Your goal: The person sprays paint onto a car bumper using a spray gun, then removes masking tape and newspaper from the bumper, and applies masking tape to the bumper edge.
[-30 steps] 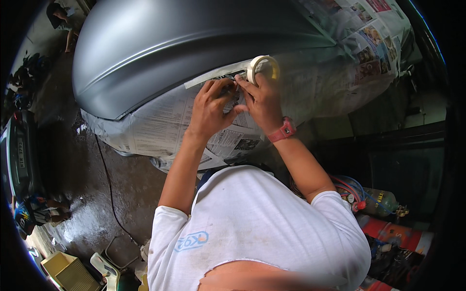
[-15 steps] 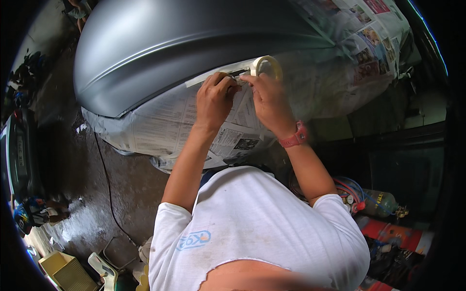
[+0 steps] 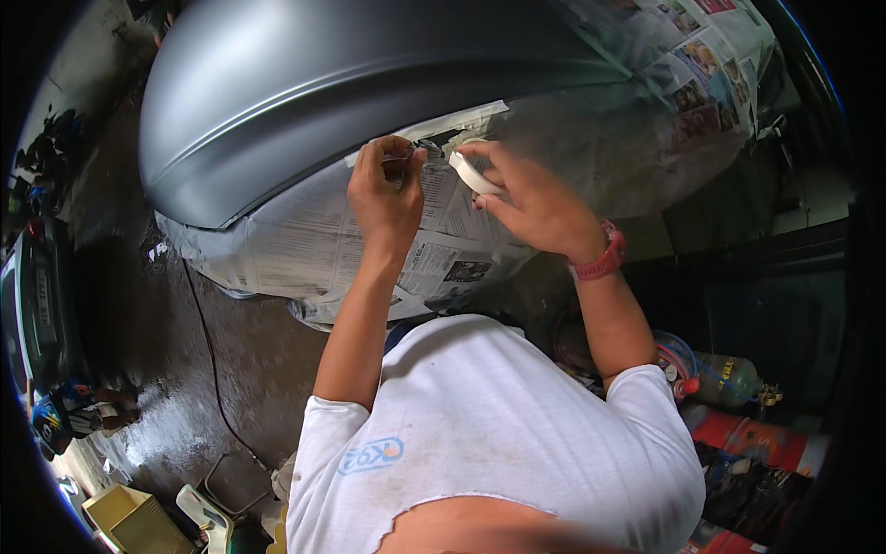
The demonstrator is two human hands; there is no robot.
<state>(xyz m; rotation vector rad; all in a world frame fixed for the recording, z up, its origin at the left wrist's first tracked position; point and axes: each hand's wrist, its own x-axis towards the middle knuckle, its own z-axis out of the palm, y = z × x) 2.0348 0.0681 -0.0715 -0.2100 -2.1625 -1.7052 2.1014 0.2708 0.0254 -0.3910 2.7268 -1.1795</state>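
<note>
My right hand (image 3: 537,198) grips a roll of cream masking tape (image 3: 475,175), tilted so its rim shows, between thumb and fingers. Left of it, my left hand (image 3: 386,198) has its fingertips curled in at the upper edge of the newspaper masking (image 3: 305,231). What those fingertips pinch is too small to make out. Between the hands, a dark gap and crumpled bits show at the paper's edge. A pale tape strip (image 3: 461,122) runs just above, along the lower edge of a smooth grey car body panel (image 3: 369,65).
More printed paper and clear film (image 3: 701,92) cover the car at the right. A dark cable (image 3: 205,342) crosses the wet floor. At lower right lie a gas cylinder (image 3: 729,379) with hoses and a red container (image 3: 757,441). A yellow bin (image 3: 138,522) stands at lower left.
The tape roll has come down from the strip and tilted, now held in my right hand. My right hand moved right and my left hand slightly left. The strip's right end now shows.
</note>
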